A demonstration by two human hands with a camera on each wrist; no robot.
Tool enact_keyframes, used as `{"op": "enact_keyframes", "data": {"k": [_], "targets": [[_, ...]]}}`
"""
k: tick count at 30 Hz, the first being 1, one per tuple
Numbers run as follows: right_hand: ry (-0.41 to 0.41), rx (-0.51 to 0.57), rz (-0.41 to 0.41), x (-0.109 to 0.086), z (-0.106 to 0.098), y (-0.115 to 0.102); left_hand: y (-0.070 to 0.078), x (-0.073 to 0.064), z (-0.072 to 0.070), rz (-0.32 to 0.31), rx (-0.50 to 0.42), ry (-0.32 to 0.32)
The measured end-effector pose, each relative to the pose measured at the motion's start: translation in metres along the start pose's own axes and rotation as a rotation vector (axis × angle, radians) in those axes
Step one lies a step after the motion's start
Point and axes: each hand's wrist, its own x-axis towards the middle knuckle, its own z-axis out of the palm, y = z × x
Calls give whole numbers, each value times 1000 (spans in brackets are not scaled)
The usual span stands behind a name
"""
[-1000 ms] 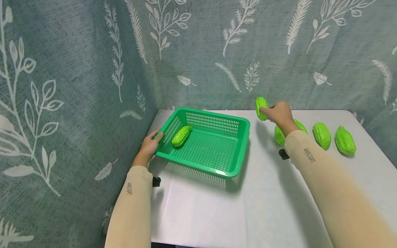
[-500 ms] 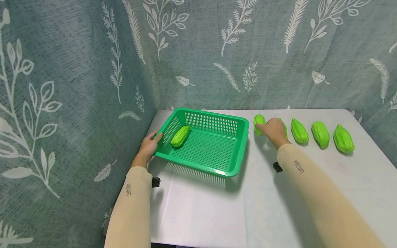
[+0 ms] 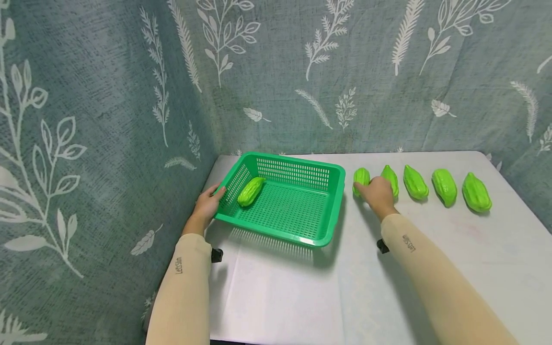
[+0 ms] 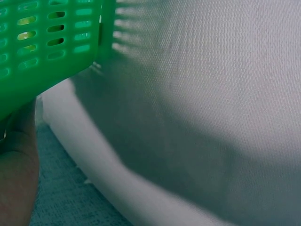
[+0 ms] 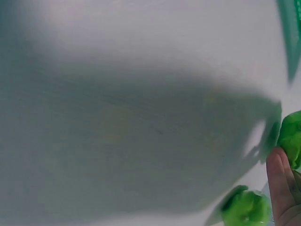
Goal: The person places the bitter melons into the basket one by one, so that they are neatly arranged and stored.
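Observation:
My right hand (image 3: pixel 378 194) pinches a bright green bitter melon (image 3: pixel 361 178) low over the table, just right of the basket. In the right wrist view the thumb (image 5: pixel 281 181) lies along this melon's side, and a second bitter melon (image 5: pixel 247 209) shows below. At the far left, my left hand (image 3: pixel 208 203) grips the rim of a green plastic basket (image 3: pixel 293 206), thumb over the edge. One bitter melon (image 3: pixel 251 191) lies inside, against the basket's left end. The left wrist view has the basket's slotted wall (image 4: pixel 47 52) beside part of the hand.
Right of the right hand, several more bitter melons (image 3: pixel 416 183) lie in a row, the closest (image 3: pixel 390 180) partly behind the hand. A white cloth covers the table (image 3: pixel 284 297). Patterned grey-green curtain (image 3: pixel 276 86) stands along the back and left sides.
My right hand has brought the bitter melon down from above the table's back edge to low beside the basket. My left hand keeps its grip on the rim, and the basket stays put.

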Motion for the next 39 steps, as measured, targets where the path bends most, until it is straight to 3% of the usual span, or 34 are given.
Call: {"op": "enact_keyframes", "data": {"k": [13,21,31,35,39], "targets": [[14,-25,23,0,10,10,-2,-1,1,-16,15,7],[17,-36,1,1,3,0,-3,0,1,-15,3,2],[76,-24,-101,16,-37,-33,-2,1,0,-5,-26,4],[0,-6,-139,22,-54,-57,-2,2,0,-8,-23,9],[-118,-58,-184,27,-66,-87,-1,2,1,-14,-20,14]]}}
